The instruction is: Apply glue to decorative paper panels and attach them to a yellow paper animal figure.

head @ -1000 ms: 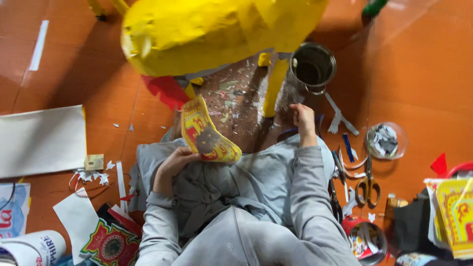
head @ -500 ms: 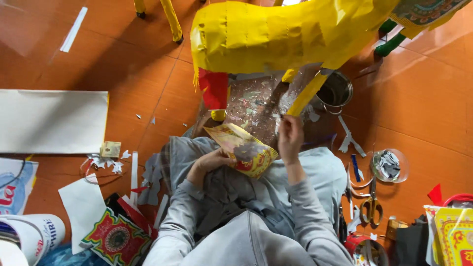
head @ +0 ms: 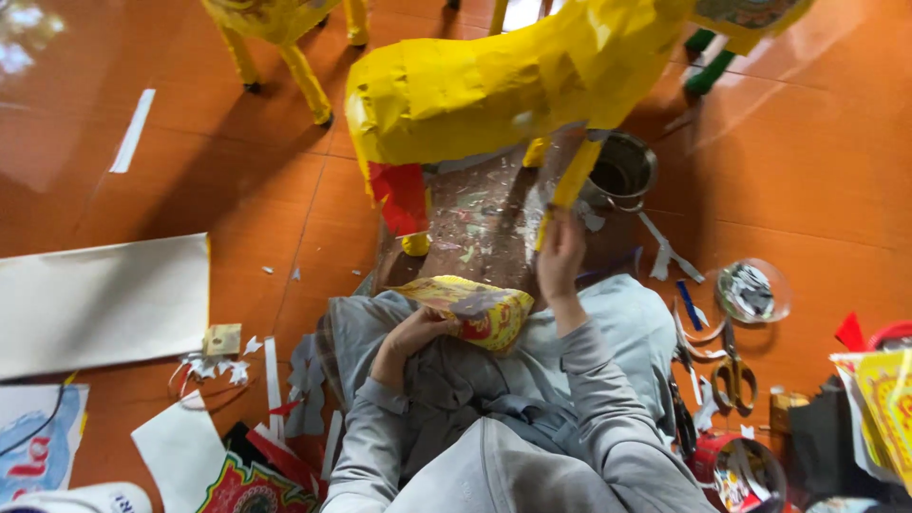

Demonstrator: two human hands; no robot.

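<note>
Head view, left hand (head: 410, 334) holding printed paper piece (head: 472, 310), right hand (head: 560, 256) fingertips hidden.

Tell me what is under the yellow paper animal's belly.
Under the yellow paper animal lies a paint-spattered board; the right hand touches its yellow hind leg. Knees cover the board's near edge.

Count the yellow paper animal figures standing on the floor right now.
2. One large yellow figure stands in front of the person, the right hand at its leg. A second stands at the top left, cut off by the frame edge; others may be hidden.
</note>
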